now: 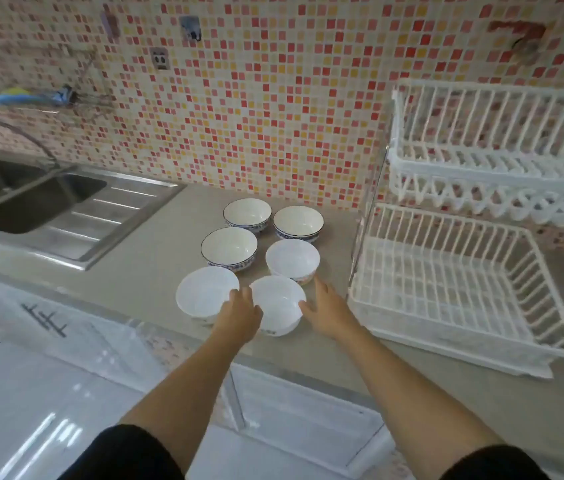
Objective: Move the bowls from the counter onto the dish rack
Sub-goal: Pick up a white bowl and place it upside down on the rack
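Observation:
Several white bowls stand close together on the beige counter [142,271], in two columns. The far ones carry blue patterned bands. The nearest bowl [275,303] sits at the front right of the group, with a plain white bowl [204,292] to its left. My left hand [239,315] rests between these two, fingers at the nearest bowl's left rim. My right hand [325,311] is spread at that bowl's right side, fingertips touching or almost touching it. The bowl stands on the counter. The white wire dish rack [447,237] stands to the right, and both of its tiers hold nothing.
A steel double sink [31,202] with a curved tap [14,133] lies at the left. The mosaic-tiled wall runs behind the counter. The rack's upper tier [495,133] overhangs its lower basket. The counter's front edge passes under my forearms.

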Available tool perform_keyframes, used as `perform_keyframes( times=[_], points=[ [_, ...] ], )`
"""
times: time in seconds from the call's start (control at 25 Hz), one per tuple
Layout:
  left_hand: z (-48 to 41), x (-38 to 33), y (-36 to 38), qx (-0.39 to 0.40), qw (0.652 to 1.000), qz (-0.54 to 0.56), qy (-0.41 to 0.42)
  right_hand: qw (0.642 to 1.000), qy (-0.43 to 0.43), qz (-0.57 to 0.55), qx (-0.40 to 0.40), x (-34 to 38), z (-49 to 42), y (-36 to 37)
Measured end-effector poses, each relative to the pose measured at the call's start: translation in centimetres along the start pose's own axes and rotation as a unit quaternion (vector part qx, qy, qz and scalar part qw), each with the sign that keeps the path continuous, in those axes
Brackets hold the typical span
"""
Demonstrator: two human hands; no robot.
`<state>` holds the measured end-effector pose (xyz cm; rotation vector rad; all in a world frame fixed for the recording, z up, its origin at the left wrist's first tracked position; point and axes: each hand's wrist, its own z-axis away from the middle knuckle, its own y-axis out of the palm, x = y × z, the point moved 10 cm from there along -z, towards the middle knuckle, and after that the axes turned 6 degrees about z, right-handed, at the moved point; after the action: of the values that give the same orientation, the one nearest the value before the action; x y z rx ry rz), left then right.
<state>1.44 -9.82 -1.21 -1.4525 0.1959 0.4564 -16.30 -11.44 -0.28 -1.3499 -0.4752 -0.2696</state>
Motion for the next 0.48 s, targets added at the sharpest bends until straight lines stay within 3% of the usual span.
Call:
perform_keyframes(
  times=[0.12,0.28,0.4,0.48],
  points=[
    [-0.8,1.3,2.8,0.016,0.999,0.033,-0.025,0.992,0.104,-0.062,0.041,-2.6,-1.4,4.4],
    [-0.9,1.8,5.2,0.029,0.977,0.206,-0.05,0.947,0.194,-0.246,0.068,-4.4,-1.9,9.7],
    [-0.2,2.1,4.8,0.021,0.954,0.297,-0.042,0.929,0.173,-0.325,0.026,-3.2,-1.8,9.5],
    [-0.1,2.0,2.9,0.001,0.951,0.31,-0.008,0.943,0.122,-0.308,-0.01,-1.6,-1.1,7.2]
  ],
)
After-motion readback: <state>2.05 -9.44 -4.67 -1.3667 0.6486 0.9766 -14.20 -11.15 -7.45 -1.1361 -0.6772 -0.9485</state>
